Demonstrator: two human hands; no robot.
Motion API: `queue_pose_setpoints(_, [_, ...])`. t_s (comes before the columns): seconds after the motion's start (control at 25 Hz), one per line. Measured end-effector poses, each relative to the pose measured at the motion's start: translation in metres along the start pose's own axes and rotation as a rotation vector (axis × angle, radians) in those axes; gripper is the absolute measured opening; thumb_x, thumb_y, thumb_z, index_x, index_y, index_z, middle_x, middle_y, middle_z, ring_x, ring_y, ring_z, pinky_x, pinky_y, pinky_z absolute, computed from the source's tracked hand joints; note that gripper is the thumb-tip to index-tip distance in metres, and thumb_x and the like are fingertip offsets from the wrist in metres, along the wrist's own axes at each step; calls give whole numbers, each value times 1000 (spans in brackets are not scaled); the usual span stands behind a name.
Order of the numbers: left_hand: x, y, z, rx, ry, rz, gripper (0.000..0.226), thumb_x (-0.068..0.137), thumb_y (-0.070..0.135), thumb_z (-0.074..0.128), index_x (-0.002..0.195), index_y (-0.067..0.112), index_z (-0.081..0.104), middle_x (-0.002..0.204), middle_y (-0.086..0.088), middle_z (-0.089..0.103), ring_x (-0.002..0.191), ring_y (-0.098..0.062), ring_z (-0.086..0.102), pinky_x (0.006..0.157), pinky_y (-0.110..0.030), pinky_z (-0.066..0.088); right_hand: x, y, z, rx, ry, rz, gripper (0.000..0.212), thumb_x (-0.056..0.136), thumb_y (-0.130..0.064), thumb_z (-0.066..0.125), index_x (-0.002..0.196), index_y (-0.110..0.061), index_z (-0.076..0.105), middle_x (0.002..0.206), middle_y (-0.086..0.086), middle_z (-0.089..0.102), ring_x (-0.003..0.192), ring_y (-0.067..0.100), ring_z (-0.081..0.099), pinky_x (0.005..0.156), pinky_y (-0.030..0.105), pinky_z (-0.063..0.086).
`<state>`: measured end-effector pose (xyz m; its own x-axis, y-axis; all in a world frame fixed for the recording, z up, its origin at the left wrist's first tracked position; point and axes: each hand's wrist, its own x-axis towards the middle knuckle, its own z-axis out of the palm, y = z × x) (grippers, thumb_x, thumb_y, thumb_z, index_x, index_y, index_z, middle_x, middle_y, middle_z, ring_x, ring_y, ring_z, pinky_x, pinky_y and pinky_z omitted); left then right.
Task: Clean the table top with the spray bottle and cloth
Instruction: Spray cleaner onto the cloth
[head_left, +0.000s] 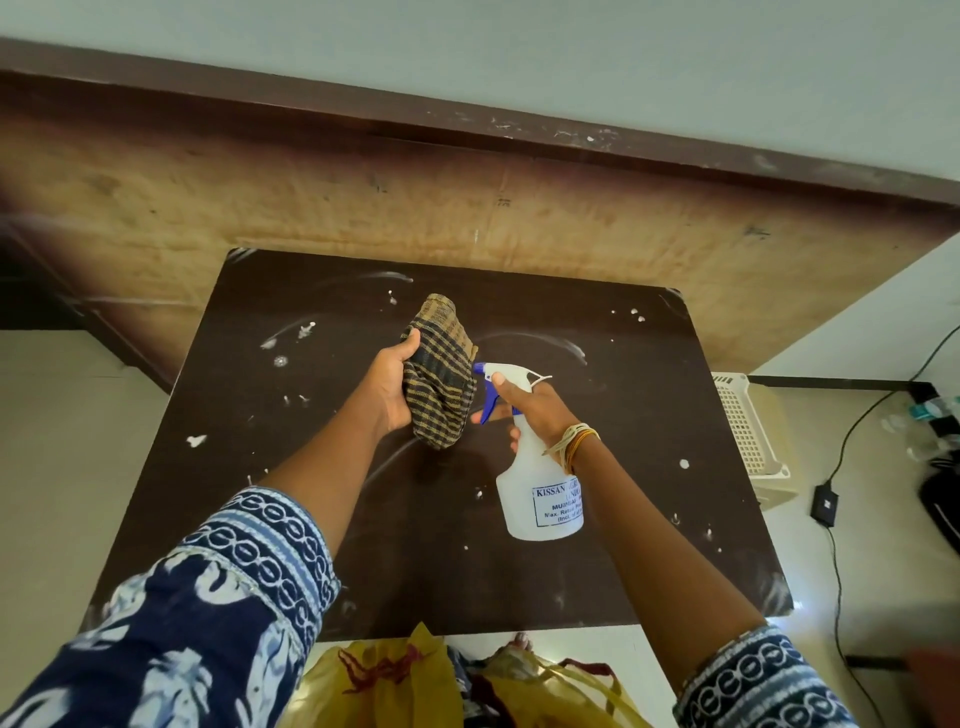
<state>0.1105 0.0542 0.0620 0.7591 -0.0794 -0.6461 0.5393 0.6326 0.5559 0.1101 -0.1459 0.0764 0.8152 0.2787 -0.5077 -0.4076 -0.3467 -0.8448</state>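
Note:
A dark brown table top fills the middle of the view, marked with white smears and specks. My left hand grips a bunched checked cloth above the table's centre. My right hand holds a white spray bottle by its neck, fingers curled at the blue trigger. The bottle's white nozzle points left at the cloth, almost touching it. A printed label shows on the bottle's lower body.
A wooden board leans against the wall behind the table. A cream perforated plastic basket sits on the floor at the right, with black cables and an adapter beyond it. Yellow fabric lies below the table's near edge.

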Motion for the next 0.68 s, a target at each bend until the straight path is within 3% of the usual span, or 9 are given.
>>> queue_pose_setpoints(0.16, [-5,0,0,-5,12,18,41,99,41,44,109,7,65,107,-16,70,99,-32,66,80,-46,51,0,4,1,70,14,13,30,99,-41,50,109,-14,60,88,12,75,42,11,45,47,24,49])
queue_pose_setpoints(0.32, [-8,0,-1,-4,31,29,40,99,41,45,108,7,65,106,-16,70,99,-33,66,78,-45,51,1,7,6,94,33,35,39,98,-41,52,113,-5,58,72,12,67,39,11,40,44,23,45])
queue_pose_setpoints(0.4, [-8,0,-3,-5,45,29,39,99,40,45,108,7,65,106,-16,70,98,-33,66,77,-45,51,0,7,6,86,18,25,42,99,-42,51,112,-3,59,73,12,68,40,11,42,45,24,45])
queue_pose_setpoints(0.6, [-9,1,-5,-12,57,35,39,99,40,46,108,8,65,106,-16,70,100,-33,65,80,-47,51,-3,2,5,33,7,-37,24,101,-39,47,110,-20,59,87,8,76,43,13,46,45,23,46])
queue_pose_setpoints(0.68, [-10,1,-4,-12,62,41,38,99,39,46,107,8,65,104,-16,71,100,-33,65,80,-47,51,-1,3,4,39,37,-30,27,100,-38,48,114,-16,58,84,9,75,42,13,45,44,23,45])
